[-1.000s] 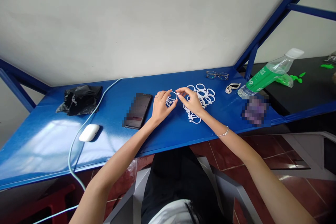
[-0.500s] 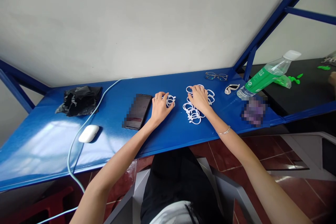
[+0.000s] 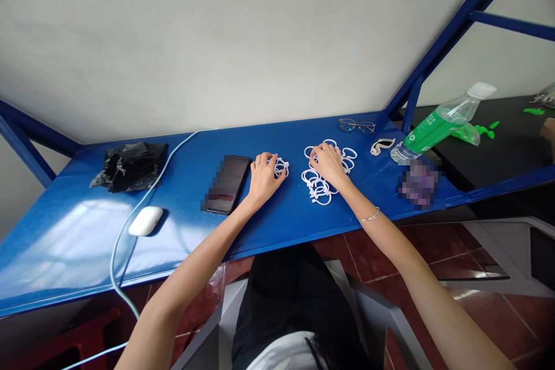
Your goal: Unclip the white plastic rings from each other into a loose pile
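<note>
On the blue table (image 3: 182,208) lies a heap of white plastic rings (image 3: 319,188) right of the middle. My right hand (image 3: 328,165) rests on top of that heap, fingers curled down among the rings at its far side. A smaller bunch of linked white rings (image 3: 281,166) lies to the left. My left hand (image 3: 262,177) covers its near side, and the fingertips pinch the bunch against the table.
A black phone (image 3: 228,184) lies just left of my left hand. Further left are a white earbud case (image 3: 145,221), a pale cable (image 3: 143,196) and a black plastic bag (image 3: 130,165). Glasses (image 3: 358,125), a small beige item (image 3: 383,145) and a green bottle (image 3: 437,125) sit at right.
Both hands held a ring together above the table. They have since parted: the left set its bunch down, and the right went onto the big heap, shifting slightly.
</note>
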The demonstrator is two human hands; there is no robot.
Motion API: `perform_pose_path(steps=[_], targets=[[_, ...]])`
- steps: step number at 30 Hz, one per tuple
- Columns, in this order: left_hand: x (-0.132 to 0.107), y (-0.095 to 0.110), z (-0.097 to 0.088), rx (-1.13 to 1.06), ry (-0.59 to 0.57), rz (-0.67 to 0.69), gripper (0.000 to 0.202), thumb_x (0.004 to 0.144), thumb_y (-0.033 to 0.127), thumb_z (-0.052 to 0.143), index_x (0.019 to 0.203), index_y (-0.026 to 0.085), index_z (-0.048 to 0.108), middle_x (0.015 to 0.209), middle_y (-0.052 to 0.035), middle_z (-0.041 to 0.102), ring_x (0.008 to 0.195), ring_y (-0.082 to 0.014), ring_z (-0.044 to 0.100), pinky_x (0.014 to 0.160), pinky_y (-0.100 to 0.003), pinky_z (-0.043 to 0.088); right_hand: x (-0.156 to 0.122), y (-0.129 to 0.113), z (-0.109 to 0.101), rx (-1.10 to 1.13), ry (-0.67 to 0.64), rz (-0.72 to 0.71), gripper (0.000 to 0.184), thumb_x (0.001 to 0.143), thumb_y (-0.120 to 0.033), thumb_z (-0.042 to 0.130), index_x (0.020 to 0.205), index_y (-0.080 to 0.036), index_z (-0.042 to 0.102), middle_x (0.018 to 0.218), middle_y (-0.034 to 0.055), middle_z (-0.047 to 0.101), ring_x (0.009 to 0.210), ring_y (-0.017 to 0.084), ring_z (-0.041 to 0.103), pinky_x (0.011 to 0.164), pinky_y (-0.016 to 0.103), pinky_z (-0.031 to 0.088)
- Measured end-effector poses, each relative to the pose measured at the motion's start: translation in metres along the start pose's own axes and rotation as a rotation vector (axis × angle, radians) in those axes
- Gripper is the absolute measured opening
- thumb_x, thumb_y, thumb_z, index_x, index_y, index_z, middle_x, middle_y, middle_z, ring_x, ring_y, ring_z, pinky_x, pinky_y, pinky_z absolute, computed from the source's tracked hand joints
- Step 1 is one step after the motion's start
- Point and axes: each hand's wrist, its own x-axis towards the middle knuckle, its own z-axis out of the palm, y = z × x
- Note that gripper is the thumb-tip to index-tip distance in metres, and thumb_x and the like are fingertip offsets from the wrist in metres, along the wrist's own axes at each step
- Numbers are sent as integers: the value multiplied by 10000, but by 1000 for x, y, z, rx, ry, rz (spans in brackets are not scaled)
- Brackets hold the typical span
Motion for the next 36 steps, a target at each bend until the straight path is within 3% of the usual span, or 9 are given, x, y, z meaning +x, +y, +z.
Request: perform_pose_path(steps=[8,14,23,30,36], targets=[[0,0,1,-14,6,6,374,844,303,581,1187,157,557,1142,-154,557,1080,-330,499,839,-442,436,0,0,5,54,-4,-33,76,847,-184,545,886,-176,609,1001,107,610,982,291,547,869,440,359],[0,0,0,-12,-7,5,398,840,305,585,1205,152,544,1149,-158,550,1090,-331,493,843,-443,432,0,1,8,101,0,-53,183,799,-101,532,959,-179,576,1016,95,612,992,284,554,873,432,361],[0,1,-2,-21,-3,16,388,839,283,593,1202,156,543,1144,-150,549,1090,-320,494,844,-432,441,0,-1,6,127,34,-85,199,834,-63,473,956,-175,582,999,103,644,991,287,574,888,437,365],[0,1,0,-87,55,82,369,857,268,579,1211,184,520,1137,-129,536,1093,-299,489,870,-416,437,3,-5,0,314,166,-264,181,880,-100,440,995,-187,549,1019,95,626,963,259,570,835,386,413],[1,0,-1,-146,96,109,505,871,335,585,1326,189,420,1191,-136,520,1119,-293,473,922,-415,411,-1,-16,-7,547,154,-435,150,953,-203,410,1032,-206,538,1026,84,605,974,223,563,875,359,444]])
